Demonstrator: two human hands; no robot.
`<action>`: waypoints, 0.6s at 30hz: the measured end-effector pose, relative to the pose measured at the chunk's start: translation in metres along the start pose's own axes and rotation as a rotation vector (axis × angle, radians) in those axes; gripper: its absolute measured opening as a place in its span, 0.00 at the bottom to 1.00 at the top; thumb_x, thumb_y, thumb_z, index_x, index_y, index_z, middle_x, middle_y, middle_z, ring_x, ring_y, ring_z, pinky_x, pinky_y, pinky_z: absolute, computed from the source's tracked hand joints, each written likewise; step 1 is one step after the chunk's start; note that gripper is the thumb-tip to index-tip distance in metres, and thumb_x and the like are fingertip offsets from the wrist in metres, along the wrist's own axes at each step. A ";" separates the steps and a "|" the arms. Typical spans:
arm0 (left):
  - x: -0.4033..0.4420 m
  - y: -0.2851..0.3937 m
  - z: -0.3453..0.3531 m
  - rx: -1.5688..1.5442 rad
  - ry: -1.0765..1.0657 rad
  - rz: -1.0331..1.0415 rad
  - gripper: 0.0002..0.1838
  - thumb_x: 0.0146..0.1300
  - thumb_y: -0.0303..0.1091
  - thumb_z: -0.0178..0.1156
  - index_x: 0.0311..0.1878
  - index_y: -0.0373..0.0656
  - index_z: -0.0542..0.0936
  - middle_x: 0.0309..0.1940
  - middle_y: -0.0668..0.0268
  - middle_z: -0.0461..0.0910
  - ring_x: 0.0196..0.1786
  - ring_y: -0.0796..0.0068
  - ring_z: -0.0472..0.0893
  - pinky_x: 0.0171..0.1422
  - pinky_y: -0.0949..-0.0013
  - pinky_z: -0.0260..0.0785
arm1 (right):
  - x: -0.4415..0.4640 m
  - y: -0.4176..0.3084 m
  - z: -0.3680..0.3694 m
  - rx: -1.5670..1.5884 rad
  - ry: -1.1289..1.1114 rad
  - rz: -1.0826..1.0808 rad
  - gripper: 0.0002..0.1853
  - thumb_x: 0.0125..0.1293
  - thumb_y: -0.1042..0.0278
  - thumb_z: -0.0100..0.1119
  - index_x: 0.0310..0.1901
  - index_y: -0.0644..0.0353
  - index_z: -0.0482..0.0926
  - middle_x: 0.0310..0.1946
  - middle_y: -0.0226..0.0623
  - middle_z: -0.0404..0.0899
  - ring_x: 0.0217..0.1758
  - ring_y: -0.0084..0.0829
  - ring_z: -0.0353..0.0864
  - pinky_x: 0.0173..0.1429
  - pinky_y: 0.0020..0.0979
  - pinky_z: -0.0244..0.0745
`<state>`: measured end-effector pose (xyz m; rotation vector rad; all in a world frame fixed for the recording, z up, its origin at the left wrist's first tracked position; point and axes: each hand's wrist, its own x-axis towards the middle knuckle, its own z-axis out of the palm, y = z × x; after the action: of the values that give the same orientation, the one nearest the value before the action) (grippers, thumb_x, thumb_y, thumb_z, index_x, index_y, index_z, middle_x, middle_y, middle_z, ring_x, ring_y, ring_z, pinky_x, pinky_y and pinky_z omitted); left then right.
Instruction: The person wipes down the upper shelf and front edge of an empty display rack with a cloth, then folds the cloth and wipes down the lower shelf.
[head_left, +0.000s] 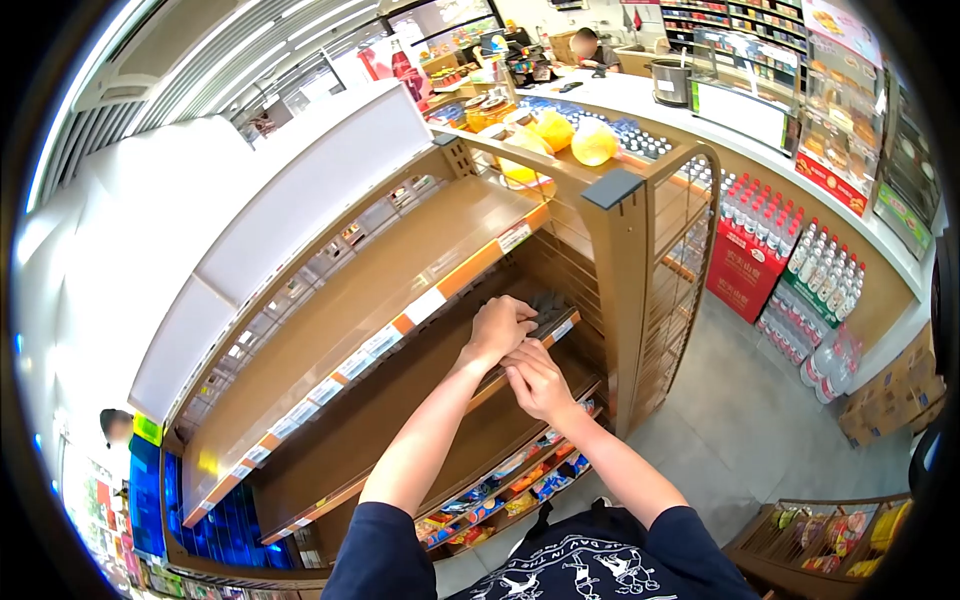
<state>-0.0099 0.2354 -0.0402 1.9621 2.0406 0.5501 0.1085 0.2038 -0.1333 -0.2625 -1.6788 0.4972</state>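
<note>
Both hands are close together in front of the brown shelf rack (400, 400), near the right end of its second shelf. My left hand (498, 328) is the upper one, its fingers curled over something dark grey (545, 305) that I cannot make out clearly. My right hand (540, 380) sits just below and to the right, fingers bent toward the left hand near the shelf's front edge. What either hand grips, if anything, is too small or hidden to tell. Above them, the top shelf (400, 270) has an orange edge with price labels (381, 340).
Snack packets (520, 480) fill the lowest shelves. Right of the rack stand bottle packs (750, 245), cardboard boxes (890, 390) and a low snack rack (820, 540). A counter (720, 130) runs behind, with a person (590, 50) there. Another person (117, 428) is at far left.
</note>
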 end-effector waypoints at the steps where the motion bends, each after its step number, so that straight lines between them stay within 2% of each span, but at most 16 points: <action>1: -0.003 -0.009 -0.002 -0.001 -0.006 -0.006 0.13 0.57 0.31 0.72 0.46 0.40 0.89 0.40 0.52 0.89 0.45 0.62 0.90 0.53 0.65 0.81 | 0.000 0.000 0.001 -0.020 0.022 -0.006 0.04 0.65 0.80 0.62 0.39 0.71 0.83 0.40 0.46 0.85 0.49 0.46 0.83 0.61 0.45 0.76; 6: -0.030 -0.054 -0.018 -0.015 0.045 -0.107 0.14 0.58 0.33 0.72 0.47 0.42 0.89 0.41 0.55 0.89 0.47 0.62 0.89 0.53 0.65 0.80 | -0.004 0.004 0.005 -0.051 0.057 -0.020 0.04 0.67 0.79 0.61 0.39 0.69 0.84 0.41 0.46 0.86 0.50 0.45 0.84 0.64 0.48 0.74; 8: -0.047 -0.072 -0.026 0.092 0.129 -0.156 0.11 0.59 0.37 0.71 0.45 0.49 0.90 0.40 0.61 0.89 0.46 0.61 0.88 0.55 0.62 0.79 | -0.003 0.004 0.005 -0.029 0.051 -0.014 0.04 0.67 0.79 0.61 0.38 0.69 0.84 0.40 0.45 0.86 0.50 0.45 0.84 0.64 0.49 0.73; 9: -0.056 -0.082 -0.032 0.087 0.129 -0.169 0.11 0.60 0.39 0.71 0.45 0.50 0.90 0.41 0.61 0.89 0.48 0.61 0.88 0.55 0.61 0.79 | -0.003 0.004 0.005 -0.038 0.057 -0.015 0.04 0.67 0.79 0.61 0.38 0.69 0.84 0.40 0.45 0.86 0.50 0.45 0.84 0.65 0.49 0.73; 12: -0.085 -0.111 -0.043 0.119 0.194 -0.174 0.12 0.60 0.39 0.71 0.46 0.49 0.90 0.41 0.60 0.89 0.47 0.62 0.88 0.55 0.61 0.79 | -0.003 0.004 0.006 -0.054 0.071 -0.006 0.03 0.66 0.80 0.61 0.37 0.68 0.84 0.40 0.43 0.86 0.49 0.45 0.85 0.65 0.50 0.74; 16: -0.126 -0.142 -0.058 -0.021 0.244 -0.330 0.14 0.61 0.42 0.71 0.48 0.49 0.89 0.44 0.61 0.89 0.48 0.63 0.88 0.54 0.65 0.79 | -0.002 0.004 0.006 -0.056 0.075 -0.009 0.04 0.66 0.81 0.59 0.37 0.68 0.84 0.38 0.44 0.86 0.48 0.46 0.85 0.64 0.50 0.73; 18: -0.147 -0.154 -0.065 -0.041 0.255 -0.373 0.15 0.63 0.40 0.70 0.51 0.46 0.88 0.45 0.59 0.89 0.48 0.64 0.89 0.54 0.67 0.79 | -0.002 0.002 0.008 -0.088 0.084 -0.005 0.05 0.67 0.81 0.58 0.37 0.69 0.84 0.38 0.45 0.86 0.47 0.47 0.85 0.65 0.50 0.73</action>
<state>-0.1684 0.0800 -0.0613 1.4942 2.4483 0.7752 0.1013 0.2029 -0.1364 -0.3390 -1.6216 0.4032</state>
